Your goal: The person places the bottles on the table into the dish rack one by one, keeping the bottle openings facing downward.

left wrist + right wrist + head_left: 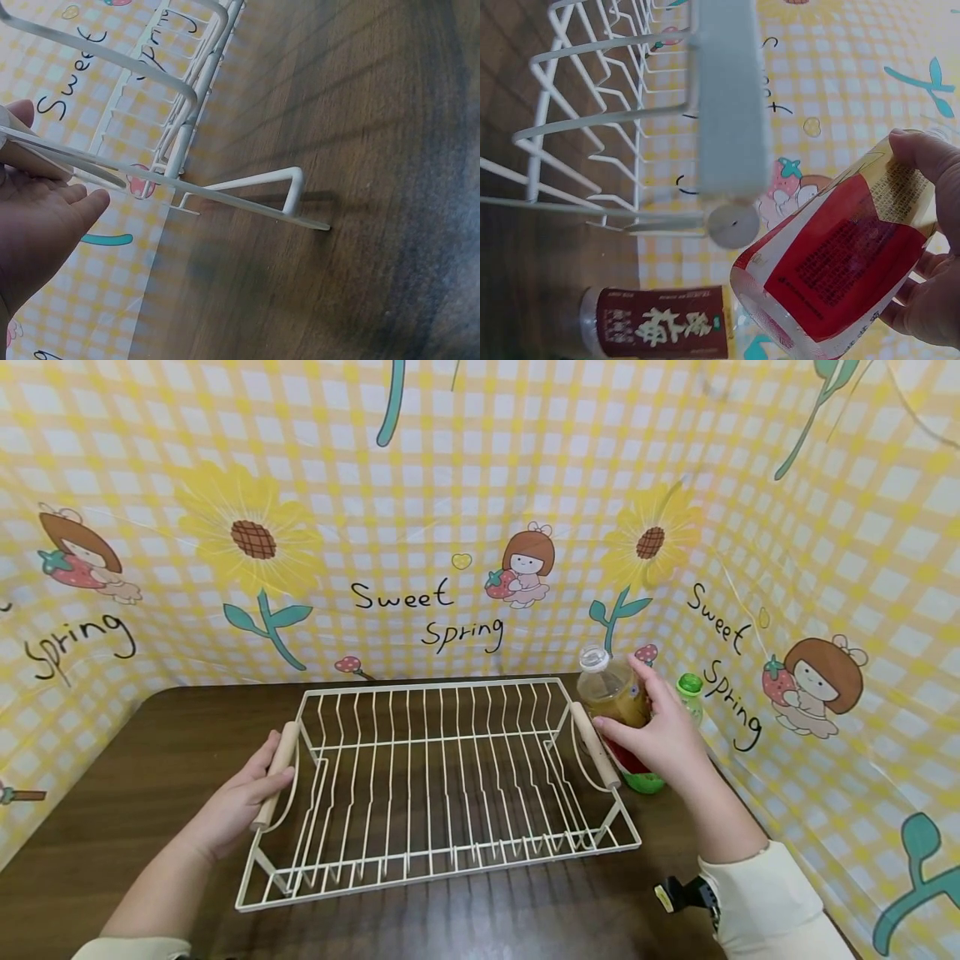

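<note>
Wire rack (428, 793): While its white frame took up the middle of the desk (150, 768), its rear rail lay just beside the desk's back edge; whether every foot touched the wood was hard to tell.
Left hand (234, 802): It gripped the left wooden handle (276, 775), thumb and fingers bent about the rod, on the side of the rack towards the desk's left edge.
Right hand (666, 735): It held a bottle by the upper part, thumb on one side and fingers on the other, next to the right wooden handle (595, 745).
Held bottle (832, 259): It was near the desk's back right corner, tilted, its base raised off the surface. The cap was pale, the label red and gold with small print too blurred to read.
Dark red bottle (664, 322): It stood upright on the desk near the right end of the rack, below the held bottle in the right wrist view, large pale characters on its label.
Green cap (689, 683): It showed behind the right hand, near the desk's right edge; whether it belonged to the dark red bottle could not be told.
Checked cloth (420, 510): Yellow and white, it rose along the back and right edges, printed with sunflowers, small figures holding strawberries and the words "Sweet Spring".
Sleeves: Both were cream, with a black strap (686, 895) at the right wrist.
</note>
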`<state>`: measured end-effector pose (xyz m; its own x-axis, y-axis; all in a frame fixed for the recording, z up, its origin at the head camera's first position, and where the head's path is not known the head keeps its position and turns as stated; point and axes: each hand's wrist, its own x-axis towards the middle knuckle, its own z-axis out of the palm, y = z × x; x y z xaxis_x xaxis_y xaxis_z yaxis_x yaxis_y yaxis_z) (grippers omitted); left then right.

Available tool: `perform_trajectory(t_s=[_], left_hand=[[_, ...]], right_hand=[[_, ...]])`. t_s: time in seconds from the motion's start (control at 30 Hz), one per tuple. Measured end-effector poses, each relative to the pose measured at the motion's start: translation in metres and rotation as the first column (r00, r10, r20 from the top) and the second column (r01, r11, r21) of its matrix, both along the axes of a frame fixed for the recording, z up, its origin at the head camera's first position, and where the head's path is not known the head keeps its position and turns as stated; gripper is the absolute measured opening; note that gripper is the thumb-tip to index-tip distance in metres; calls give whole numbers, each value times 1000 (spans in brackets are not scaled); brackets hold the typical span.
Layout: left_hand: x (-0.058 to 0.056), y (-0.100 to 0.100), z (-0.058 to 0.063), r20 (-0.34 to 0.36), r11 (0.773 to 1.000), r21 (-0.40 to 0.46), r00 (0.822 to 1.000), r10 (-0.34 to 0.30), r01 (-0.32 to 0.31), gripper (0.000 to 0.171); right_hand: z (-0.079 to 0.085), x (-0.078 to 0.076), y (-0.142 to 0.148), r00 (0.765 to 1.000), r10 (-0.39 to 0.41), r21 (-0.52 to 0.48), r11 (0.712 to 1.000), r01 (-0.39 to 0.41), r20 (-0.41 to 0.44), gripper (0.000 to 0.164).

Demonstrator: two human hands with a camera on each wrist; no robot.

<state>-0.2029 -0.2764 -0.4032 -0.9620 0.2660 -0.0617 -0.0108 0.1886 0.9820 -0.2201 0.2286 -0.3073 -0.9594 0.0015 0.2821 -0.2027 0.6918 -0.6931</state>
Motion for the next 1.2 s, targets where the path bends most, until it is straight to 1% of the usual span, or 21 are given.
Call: perform_trajectory(t_s=[0.23, 0.43, 0.63, 0.77, 1.0, 1.13, 1.2], left_hand=[[0, 1, 1, 1, 1000, 1, 1000, -2, 2, 80], [0, 2, 1, 10, 1000, -4, 1000, -4, 4, 81], [0, 2, 0, 5, 1000, -12, 1000, -4, 4, 82], [0, 1, -1, 7, 1000, -16, 1000, -6, 6, 82], [0, 0, 1, 1, 1000, -23, 1000, -14, 14, 82], [0, -1, 2, 5, 999, -41, 1000, -22, 22, 83], [-1, -1, 5, 2, 997, -71, 999, -32, 32, 83]], right_hand=[[12, -8, -15, 997, 72, 53, 996, -70, -22, 90], [16, -14, -28, 991, 130, 93, 988, -127, -31, 91], [16, -21, -40, 986, 167, 131, 978, -164, -12, 92], [16, -25, -48, 979, 201, 148, 970, -195, -27, 92], [14, -29, -67, 970, 241, 130, 963, -237, -17, 90], [9, -33, -76, 962, 273, 159, 950, -268, -13, 89], [7, -34, -81, 957, 290, 181, 942, -282, -18, 89]])
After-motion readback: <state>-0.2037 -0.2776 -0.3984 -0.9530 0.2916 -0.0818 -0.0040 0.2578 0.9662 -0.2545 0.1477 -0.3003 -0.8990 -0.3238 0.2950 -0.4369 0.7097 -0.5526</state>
